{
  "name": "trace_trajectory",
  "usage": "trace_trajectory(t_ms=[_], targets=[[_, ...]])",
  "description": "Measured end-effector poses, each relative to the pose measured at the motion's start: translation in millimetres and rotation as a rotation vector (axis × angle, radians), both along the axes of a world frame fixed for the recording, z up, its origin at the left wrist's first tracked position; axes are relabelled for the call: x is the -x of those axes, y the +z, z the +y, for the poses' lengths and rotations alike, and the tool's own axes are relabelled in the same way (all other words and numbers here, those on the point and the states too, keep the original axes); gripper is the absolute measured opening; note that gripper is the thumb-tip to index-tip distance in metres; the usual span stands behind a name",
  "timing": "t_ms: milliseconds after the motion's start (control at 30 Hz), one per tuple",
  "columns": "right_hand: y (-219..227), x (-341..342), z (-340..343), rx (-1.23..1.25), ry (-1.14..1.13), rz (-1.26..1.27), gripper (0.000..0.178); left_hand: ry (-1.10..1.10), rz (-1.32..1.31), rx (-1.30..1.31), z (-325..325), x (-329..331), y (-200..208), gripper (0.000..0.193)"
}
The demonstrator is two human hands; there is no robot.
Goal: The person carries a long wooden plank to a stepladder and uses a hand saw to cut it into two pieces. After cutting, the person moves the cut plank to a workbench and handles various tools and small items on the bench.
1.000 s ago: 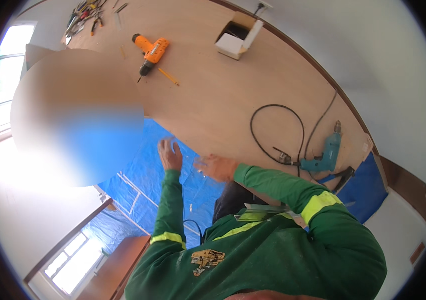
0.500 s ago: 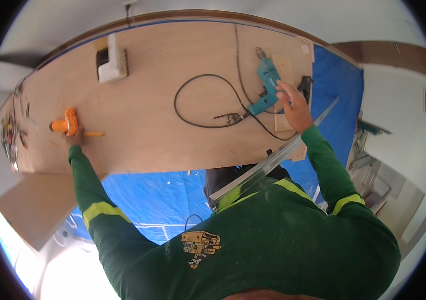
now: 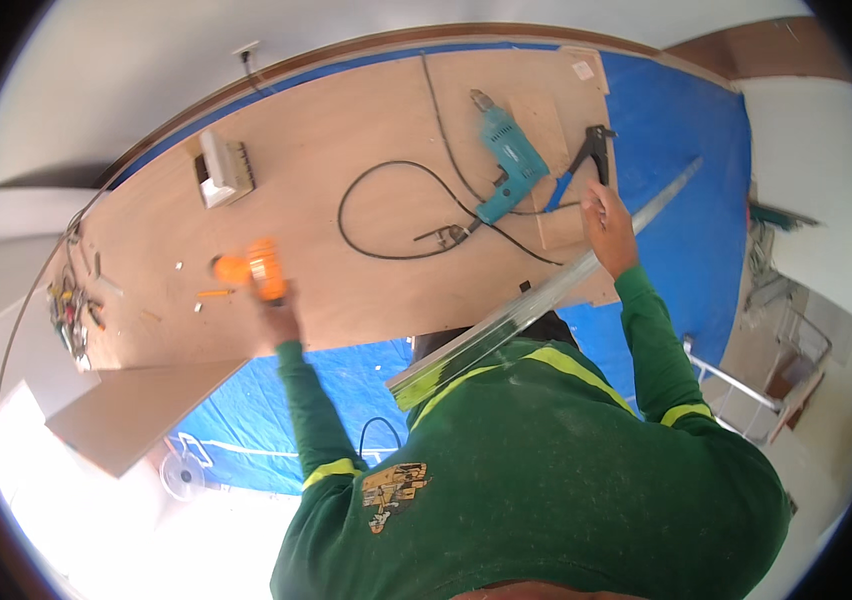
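Note:
My left hand [image 3: 280, 318], blurred by motion, is closed on an orange cordless drill [image 3: 264, 270] over the left part of the wooden work table [image 3: 326, 300]. My right hand [image 3: 610, 228] has its fingers closed at the end of the black handle of a hand riveter [image 3: 598, 148]. The riveter's other handle is blue. A teal corded drill [image 3: 516, 165] lies left of it, its black cord looped on the table. One long shiny metal profile [image 3: 516, 325] slants from my torso up past my right wrist, which hides part of it.
A pencil [image 3: 214, 293] lies left of my left hand. Farther away stands a white and black box-shaped item [image 3: 222, 170]. Several hand tools [image 3: 71, 315] crowd the left end. A board [image 3: 146, 410] juts from the near left edge; blue sheeting [image 3: 671, 130] covers the floor.
My left hand has lifted the orange drill and drawn it right and nearer, away from the pencil. My right hand's extended fingers have closed at the riveter's handle. The view has shifted.

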State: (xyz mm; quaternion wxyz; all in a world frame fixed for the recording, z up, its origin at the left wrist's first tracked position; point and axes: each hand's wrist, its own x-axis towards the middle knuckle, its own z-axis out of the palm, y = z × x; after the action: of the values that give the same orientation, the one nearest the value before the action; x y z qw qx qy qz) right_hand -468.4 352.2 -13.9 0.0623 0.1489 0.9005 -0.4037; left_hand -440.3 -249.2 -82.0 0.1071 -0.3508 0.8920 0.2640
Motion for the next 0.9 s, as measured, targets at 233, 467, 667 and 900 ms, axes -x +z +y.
trace_trajectory(t_ms=[233, 467, 667, 900], targets=[[-4, 3, 6, 0.079, 0.117, 0.049, 0.042, -0.696, 0.327, 0.145, 158, 2, -28, 0.093], [8, -11, 24, 0.014, 0.202, 0.117, 0.045, -0.782, 0.302, 0.152, 212, 31, -41, 0.086], [7, -29, 47, -0.049, 0.249, 0.133, 0.043, -0.79, 0.178, 0.143, 206, 39, -51, 0.093], [24, -62, 80, 0.038, 0.241, 0.134, 0.043, -0.563, 0.096, 0.33, 130, 56, -81, 0.096]])
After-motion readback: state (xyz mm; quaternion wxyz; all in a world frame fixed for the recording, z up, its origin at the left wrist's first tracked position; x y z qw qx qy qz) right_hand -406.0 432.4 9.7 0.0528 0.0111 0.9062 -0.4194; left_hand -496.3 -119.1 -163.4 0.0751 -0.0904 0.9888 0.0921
